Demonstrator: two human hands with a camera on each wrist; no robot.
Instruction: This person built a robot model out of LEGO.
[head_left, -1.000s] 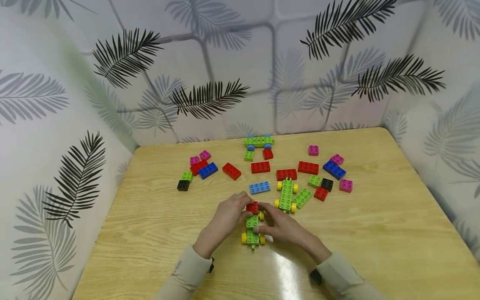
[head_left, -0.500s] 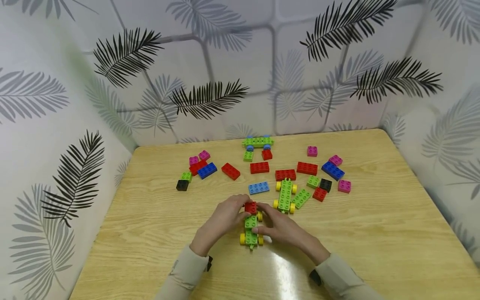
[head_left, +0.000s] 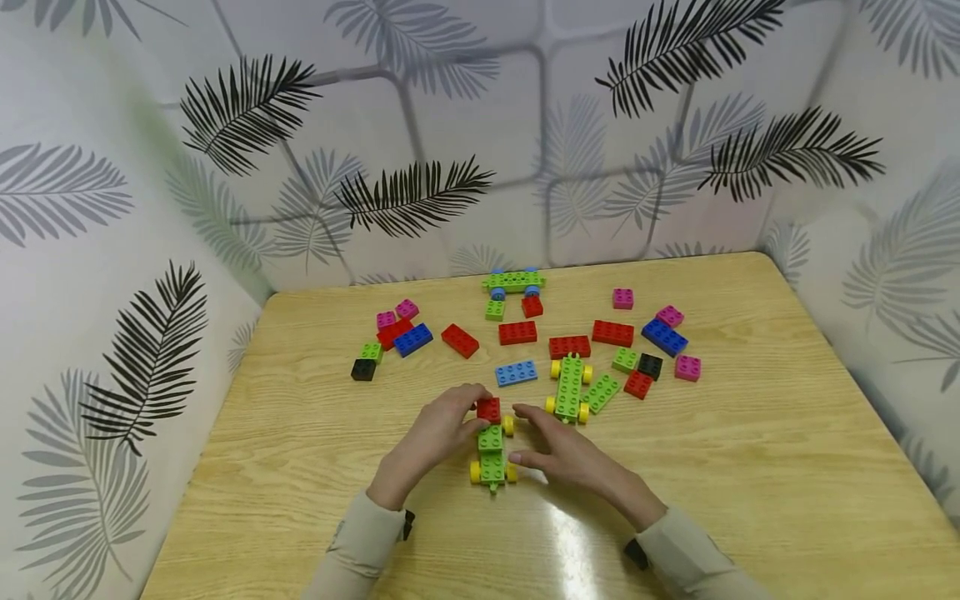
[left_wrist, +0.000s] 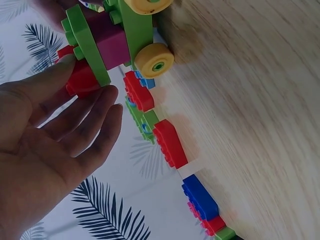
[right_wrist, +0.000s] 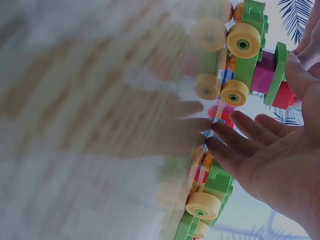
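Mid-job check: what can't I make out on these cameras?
Head view: the purple block, hidden by the green plate above it.
Head view: the far left wheel of the stacked car, behind the left hand.
Head view: whether the right hand touches the car; any gap is too small to tell.
Left wrist view: the car's end nearest the person, cut off by the top edge.

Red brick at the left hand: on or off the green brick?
On: the left wrist view shows the red brick against the green brick on its studded side. How firmly, cannot tell.
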